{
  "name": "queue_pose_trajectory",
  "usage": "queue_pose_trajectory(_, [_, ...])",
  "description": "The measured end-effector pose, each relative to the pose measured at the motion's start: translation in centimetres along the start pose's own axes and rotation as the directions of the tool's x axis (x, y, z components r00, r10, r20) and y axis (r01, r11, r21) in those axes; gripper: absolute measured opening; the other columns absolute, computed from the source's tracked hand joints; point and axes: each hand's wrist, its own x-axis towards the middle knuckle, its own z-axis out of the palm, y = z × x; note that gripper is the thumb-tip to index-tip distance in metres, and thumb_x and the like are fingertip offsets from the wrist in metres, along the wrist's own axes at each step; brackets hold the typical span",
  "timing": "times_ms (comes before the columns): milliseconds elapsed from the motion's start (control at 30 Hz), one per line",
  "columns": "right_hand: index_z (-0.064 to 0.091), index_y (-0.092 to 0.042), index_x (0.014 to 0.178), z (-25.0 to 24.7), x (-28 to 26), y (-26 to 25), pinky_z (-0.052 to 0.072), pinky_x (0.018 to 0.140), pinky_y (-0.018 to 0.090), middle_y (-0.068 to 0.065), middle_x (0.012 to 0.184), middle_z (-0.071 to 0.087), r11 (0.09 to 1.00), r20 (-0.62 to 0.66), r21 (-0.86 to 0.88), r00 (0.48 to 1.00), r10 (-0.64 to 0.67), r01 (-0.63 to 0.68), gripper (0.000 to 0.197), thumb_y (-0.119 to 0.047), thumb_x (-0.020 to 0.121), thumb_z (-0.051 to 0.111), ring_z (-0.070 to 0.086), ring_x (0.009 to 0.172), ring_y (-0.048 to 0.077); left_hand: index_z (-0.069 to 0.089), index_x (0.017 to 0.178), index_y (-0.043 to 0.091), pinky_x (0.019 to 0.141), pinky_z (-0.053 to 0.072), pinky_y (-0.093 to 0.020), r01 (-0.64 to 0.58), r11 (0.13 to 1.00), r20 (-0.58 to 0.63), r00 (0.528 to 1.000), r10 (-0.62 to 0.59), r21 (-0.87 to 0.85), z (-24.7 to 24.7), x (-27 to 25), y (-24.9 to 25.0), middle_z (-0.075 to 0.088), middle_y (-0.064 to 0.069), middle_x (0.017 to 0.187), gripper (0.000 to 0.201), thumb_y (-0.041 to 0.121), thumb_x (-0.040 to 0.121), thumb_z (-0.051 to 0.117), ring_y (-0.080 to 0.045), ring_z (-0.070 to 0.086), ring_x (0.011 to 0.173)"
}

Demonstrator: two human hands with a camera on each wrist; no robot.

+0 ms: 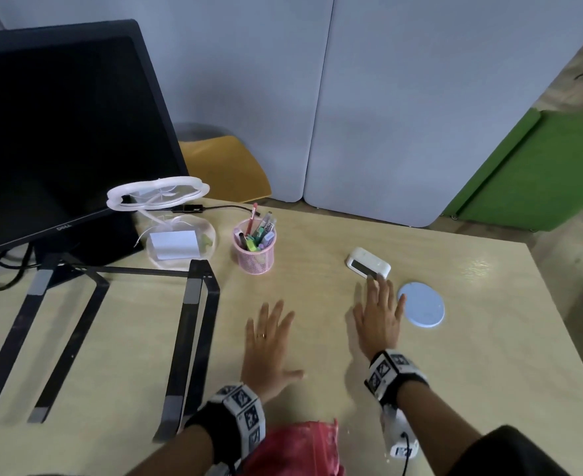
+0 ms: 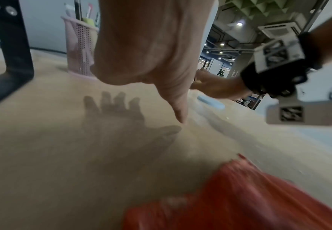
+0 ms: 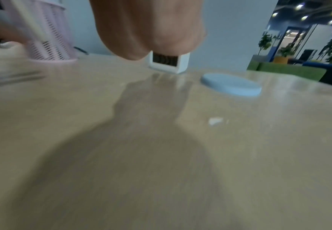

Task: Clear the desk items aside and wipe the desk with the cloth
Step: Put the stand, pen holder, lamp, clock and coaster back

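Both hands hover palm-down over the pale wooden bench [image 1: 455,355], fingers straight and spread, holding nothing. The left hand [image 1: 269,341] is over the bench's middle, its thumb stretched toward the right; in the left wrist view its shadow falls on the wood beneath it, so it is apart from the surface. The right hand [image 1: 379,317] reaches farther, its fingertips at the near edge of a small white digital clock [image 1: 367,262] — whether they touch it cannot be told. Just right of that hand lies a round pale-blue coaster [image 1: 422,305], flat on the bench.

The red cloth [image 1: 297,448] lies crumpled at the near edge of the bench, between the two forearms.

Farther left stands a pink mesh pen cup [image 1: 254,249] filled with pens and markers. Left of it is a clear dish holding a white notepad [image 1: 175,244], with a white ring lamp [image 1: 158,194] above it. A black laptop stand [image 1: 187,324] occupies the left side of the bench, and a dark Dell monitor [image 1: 53,139] stands at the far left.
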Motion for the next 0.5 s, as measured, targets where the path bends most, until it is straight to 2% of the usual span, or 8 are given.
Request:
queue_pose_trajectory(100, [0.039,-0.009,0.137,-1.3,3.2,1.4,0.021,0.111,0.055,0.013,0.142,0.042,0.999,0.026,0.017,0.999,0.030,-0.031,0.052,-0.017,0.088,0.053,0.037,0.133,0.030,-0.008,0.150,0.033,0.115,-0.015,-0.046,-0.030,0.999,0.068,0.997,0.031,-0.014,2.0,-2.0,0.2,-0.033,0.009,0.151,0.112,0.064,0.070,0.063,-0.021,-0.031,0.140])
queue_pose_trajectory(233, [0.028,-0.015,0.144,-2.2,6.2,2.2,0.014,0.113,0.054,0.009,0.146,0.034,1.000,0.133,0.012,0.991,0.018,-0.020,0.058,-0.016,0.091,0.052,0.034,0.135,0.028,-0.013,0.149,0.035,0.112,-0.018,-0.045,-0.045,0.999,0.142,0.989,0.045,-0.004,3.8,-2.8,0.0,-0.038,0.008,0.150,0.111,0.072,0.070,0.056,-0.019,-0.037,0.137])
queue_pose_trajectory(333, [0.029,-0.016,0.143,-2.1,7.4,2.3,0.017,0.112,0.052,0.007,0.139,0.040,1.000,0.209,0.015,0.978,0.023,-0.027,0.054,-0.016,0.093,0.050,0.046,0.122,0.030,-0.020,0.146,0.036,0.111,-0.021,-0.045,-0.049,0.999,0.149,0.988,0.049,0.001,4.8,-2.6,-0.3,-0.046,0.011,0.143,0.112,0.077,0.067,0.047,-0.016,-0.045,0.131])
queue_pose_trajectory(433, [0.039,-0.014,0.135,-1.5,7.7,2.2,0.030,0.103,0.047,0.010,0.125,0.050,0.996,0.222,0.080,0.975,0.020,-0.039,0.044,-0.008,0.092,0.048,0.053,0.107,0.033,-0.030,0.137,0.041,0.108,-0.026,-0.046,-0.067,0.998,0.139,0.988,0.066,-0.002,5.2,-2.3,-0.7,-0.054,0.015,0.137,0.110,0.080,0.064,0.042,-0.014,-0.050,0.127])
queue_pose_trajectory(467, [0.043,-0.012,0.131,-1.4,7.6,2.1,0.035,0.098,0.046,0.011,0.121,0.053,0.993,0.206,0.106,0.978,0.026,-0.049,0.043,-0.003,0.090,0.048,0.054,0.102,0.034,-0.028,0.139,0.040,0.107,-0.026,-0.045,-0.072,0.997,0.124,0.990,0.067,0.036,5.3,-2.2,-0.7,-0.051,0.012,0.140,0.109,0.081,0.064,0.041,-0.016,-0.047,0.130])
queue_pose_trajectory(500, [0.045,-0.010,0.128,-1.3,7.5,2.0,0.037,0.093,0.045,0.013,0.119,0.054,0.990,0.191,0.125,0.981,0.037,-0.061,0.042,0.002,0.088,0.048,0.054,0.100,0.035,-0.017,0.145,0.036,0.108,-0.022,-0.046,-0.060,0.995,0.131,0.990,0.049,0.085,5.3,-2.2,-0.8,-0.041,0.006,0.149,0.110,0.084,0.063,0.039,-0.020,-0.039,0.136])
